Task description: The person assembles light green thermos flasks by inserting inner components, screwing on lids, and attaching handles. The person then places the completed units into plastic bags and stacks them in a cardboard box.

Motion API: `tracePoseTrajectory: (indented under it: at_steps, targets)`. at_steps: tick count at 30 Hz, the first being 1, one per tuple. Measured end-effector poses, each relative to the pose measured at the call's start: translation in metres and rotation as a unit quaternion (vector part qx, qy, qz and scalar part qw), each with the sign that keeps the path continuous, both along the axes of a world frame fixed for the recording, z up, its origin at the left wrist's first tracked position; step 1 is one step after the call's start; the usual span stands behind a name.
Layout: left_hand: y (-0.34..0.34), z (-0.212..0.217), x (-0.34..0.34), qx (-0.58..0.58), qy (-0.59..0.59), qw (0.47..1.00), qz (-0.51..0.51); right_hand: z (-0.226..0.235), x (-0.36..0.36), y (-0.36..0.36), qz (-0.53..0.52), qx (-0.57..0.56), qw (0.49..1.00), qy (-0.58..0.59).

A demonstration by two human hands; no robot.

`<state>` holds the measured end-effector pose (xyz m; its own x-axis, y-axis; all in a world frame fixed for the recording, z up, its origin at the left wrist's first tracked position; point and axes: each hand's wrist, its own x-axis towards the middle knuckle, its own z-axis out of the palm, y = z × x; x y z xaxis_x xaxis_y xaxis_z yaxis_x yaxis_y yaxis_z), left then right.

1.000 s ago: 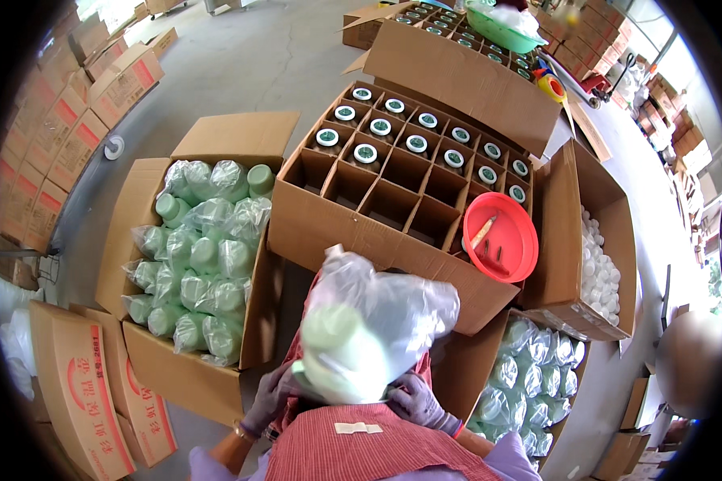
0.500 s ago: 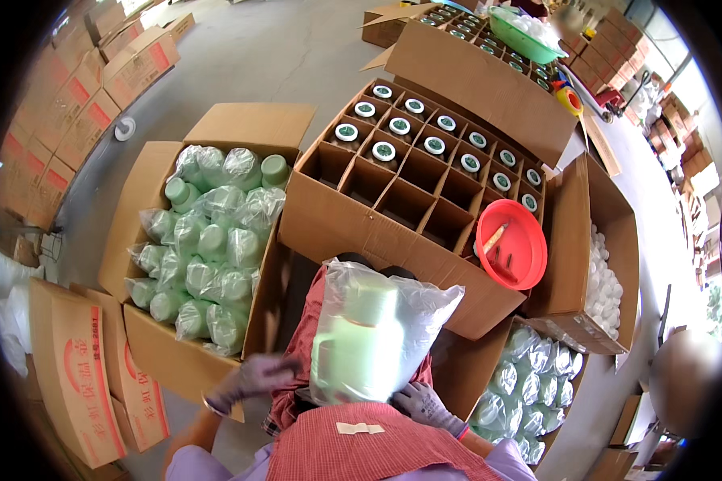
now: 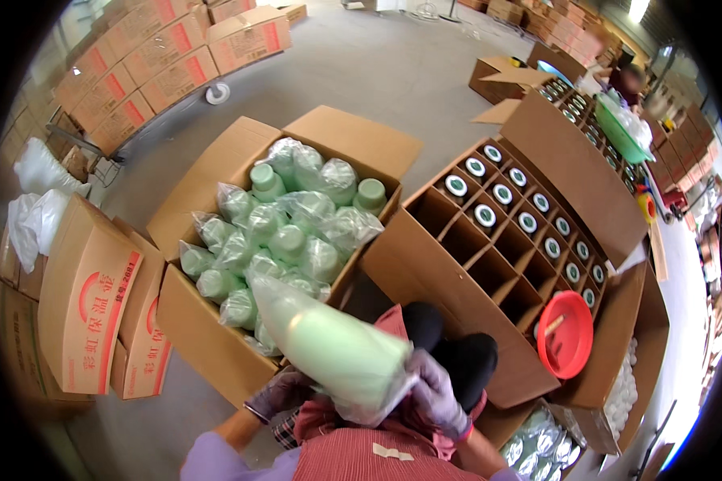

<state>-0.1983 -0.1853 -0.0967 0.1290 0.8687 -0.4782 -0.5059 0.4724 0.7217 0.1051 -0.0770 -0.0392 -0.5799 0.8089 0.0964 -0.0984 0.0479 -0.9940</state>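
Note:
A pale green thermos jug (image 3: 337, 345) in a clear plastic bag lies tilted across my lap, its narrower end toward the upper left. My right hand (image 3: 440, 394) is closed on the bag at the jug's wide lower end. My left hand (image 3: 282, 393) is beneath the jug's near side, its fingers partly hidden and curled against the bagged jug. Just beyond, an open carton (image 3: 208, 353) holds several similar bagged green jugs (image 3: 289, 240), standing close together. The held jug's upper end overlaps the near edge of that carton.
To the right stands a divided carton (image 3: 457, 321) with several white-capped bottles in its cells. A red bowl (image 3: 584, 353) rests on its near right corner. Farther right, a carton (image 3: 646, 321) holds small white pieces. Flat cartons (image 3: 88, 305) lean at left; stacked boxes (image 3: 168, 64) stand behind.
The bagged jug has tipped from upright to slanting left, toward the carton of jugs. My right hand has risen to its base, and my left hand has moved in against it. The view has turned left.

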Motion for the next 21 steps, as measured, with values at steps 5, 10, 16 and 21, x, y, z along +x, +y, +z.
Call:
tracePoseTrajectory:
  at_steps: [5, 10, 16, 21]
  targets:
    - [0.108, 0.003, -0.047, 0.105, -0.12, 0.948, 0.276, 0.018, -0.14, 0.189, -0.069, 0.413, 0.895, -0.154]
    - [0.262, -0.061, -0.199, 0.198, 0.071, 0.898, 0.386, -0.057, -0.158, 0.306, -0.051, 0.459, 0.821, -0.335]
    - [0.361, -0.113, -0.266, 0.017, 0.552, 0.806, 0.215, -0.075, -0.128, 0.337, 0.032, 0.545, 0.743, -0.388]
    - [0.408, -0.142, -0.306, 0.025, 0.699, 0.713, 0.053, -0.067, -0.138, 0.337, 0.067, 0.516, 0.739, -0.428]
